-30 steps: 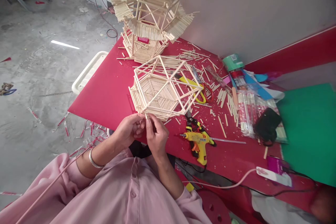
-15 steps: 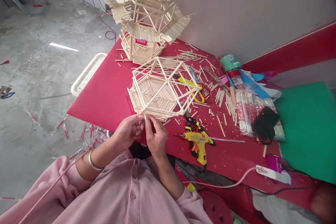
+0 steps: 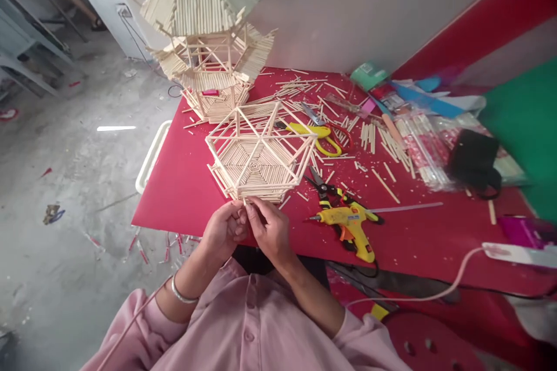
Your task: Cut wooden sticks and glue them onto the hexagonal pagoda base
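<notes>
- Plainly, the view has swung since the earlier frames: the stick tower [image 3: 191,6] now shows its roof nearly whole, and a pale chair [image 3: 15,61] and another person's leg [image 3: 82,4] appear at upper left.
- The pose of the hands has hardly changed; both are together at the near corner of the open stick frame [image 3: 265,165].
- The right hand [image 3: 272,235] pinches a short stick [image 3: 245,202] narrowly between thumb and forefinger.
- The left hand [image 3: 224,231] has its fingers curled in, tips beside that stick; whether it grips it too, I cannot tell.
- The stick frame sits on the red table [image 3: 169,191], in front of the tower; whether the short stick touches it is unclear.
- The yellow glue gun [image 3: 346,220] lies over the black-and-yellow cutters [image 3: 321,186], right of the hands, as before.
- The glue gun's barrel bears a small label, too fine to read.
- Red print marks the clear packets [image 3: 424,148] at the right, illegible here.
- The green package [image 3: 369,75] behind them carries a pale label, also unreadable.
</notes>
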Available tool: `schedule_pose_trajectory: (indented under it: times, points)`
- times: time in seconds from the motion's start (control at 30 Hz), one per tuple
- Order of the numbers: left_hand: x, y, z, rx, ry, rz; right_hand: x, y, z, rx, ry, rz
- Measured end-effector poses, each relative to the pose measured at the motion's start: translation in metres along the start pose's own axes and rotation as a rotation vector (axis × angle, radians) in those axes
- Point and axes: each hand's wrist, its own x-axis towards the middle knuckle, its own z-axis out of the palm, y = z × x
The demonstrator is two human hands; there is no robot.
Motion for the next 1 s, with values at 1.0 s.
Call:
schedule_pose_trajectory:
  times: [1.0]
  points:
    - [0.0009,0.0009,-0.0023,0.083,-0.017,0.019,0.0017,-0.0015,0.0017,0.021,0.025,-0.004]
